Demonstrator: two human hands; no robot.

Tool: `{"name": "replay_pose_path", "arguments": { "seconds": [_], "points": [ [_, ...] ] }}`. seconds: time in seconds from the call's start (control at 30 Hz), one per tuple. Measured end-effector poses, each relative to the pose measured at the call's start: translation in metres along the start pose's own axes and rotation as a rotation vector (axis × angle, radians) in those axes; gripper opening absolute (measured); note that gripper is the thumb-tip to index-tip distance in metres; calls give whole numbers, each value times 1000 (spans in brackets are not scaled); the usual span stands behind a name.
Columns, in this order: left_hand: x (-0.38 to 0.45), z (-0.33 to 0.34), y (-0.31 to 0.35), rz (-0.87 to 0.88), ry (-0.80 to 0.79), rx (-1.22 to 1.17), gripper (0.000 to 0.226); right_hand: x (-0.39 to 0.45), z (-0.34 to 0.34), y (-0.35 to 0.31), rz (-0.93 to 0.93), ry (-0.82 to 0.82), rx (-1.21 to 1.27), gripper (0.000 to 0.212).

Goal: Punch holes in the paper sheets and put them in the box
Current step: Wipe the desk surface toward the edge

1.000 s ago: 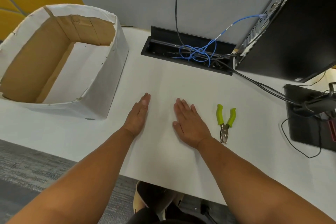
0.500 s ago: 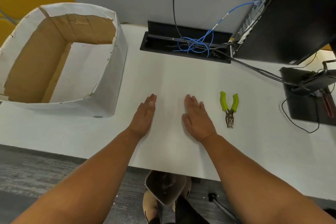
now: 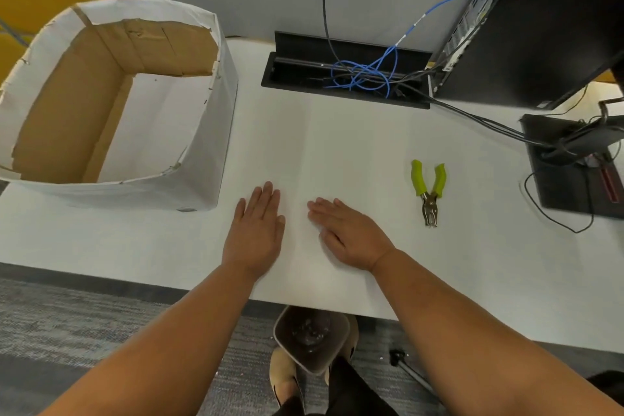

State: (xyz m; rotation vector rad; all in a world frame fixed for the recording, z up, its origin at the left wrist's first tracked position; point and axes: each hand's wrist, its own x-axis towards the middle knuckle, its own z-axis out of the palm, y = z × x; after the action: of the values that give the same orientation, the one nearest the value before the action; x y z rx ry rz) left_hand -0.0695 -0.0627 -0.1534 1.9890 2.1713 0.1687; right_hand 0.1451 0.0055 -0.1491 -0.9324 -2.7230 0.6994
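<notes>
Only the head view to go on, so here's what we get from it. We'd say we're right at the start: both hands lie flat on the paper sheets [image 3: 337,152], which sit on the white desk [image 3: 489,280] straight in front of us. The left hand [image 3: 255,233] and right hand [image 3: 351,233] are side by side, a small gap between them, fingers straight and released, palms down, gripping nothing. It looks to us like squaring up or holding down the stack, not punching yet.

The paper is honestly hard to make out. It's white on a white desk, and we only catch faint edges and a slight crease line running up the middle. How many sheets there are, we can't tell.

The hole punch [image 3: 429,192] is the plier kind, lime green handles and a metal nose, lying on the desk to the right of the right hand, apart from it and untouched. So the next move probably calls for the right hand to pick it up while the left pins or lifts a sheet edge.

The box [image 3: 216,132] sits at the left, near the left hand, open on top, brown cardboard inside with white paper wrapped round the outside. Whether any sheets lie in it we can't say.
</notes>
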Motion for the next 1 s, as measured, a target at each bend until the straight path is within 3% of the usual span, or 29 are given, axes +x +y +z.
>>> {"name": "replay_pose_path", "arguments": {
  "seconds": [0.07, 0.23, 0.43, 0.63, 1.0],
  "points": [
    [-1, 0, 1, -1, -20, 13, 58, 7, -2, -1, 44, 44, 12, 51],
    [0, 1, 0, 9, -18, -5, 54, 29, 4, -9, 99, -46, -86, 62],
    [2, 0, -2, 21, -40, -17, 54, -11, 15, -20, 48, -75, -104, 57],
    [-5, -8, -9, 62, -63, -101, 54, -35, 15, -34, 123, 15, -41, 52],
    [-27, -6, -15, 13, -55, -97, 54, 4, 26, -65, 110, -132, -278, 57]
  ]
}}
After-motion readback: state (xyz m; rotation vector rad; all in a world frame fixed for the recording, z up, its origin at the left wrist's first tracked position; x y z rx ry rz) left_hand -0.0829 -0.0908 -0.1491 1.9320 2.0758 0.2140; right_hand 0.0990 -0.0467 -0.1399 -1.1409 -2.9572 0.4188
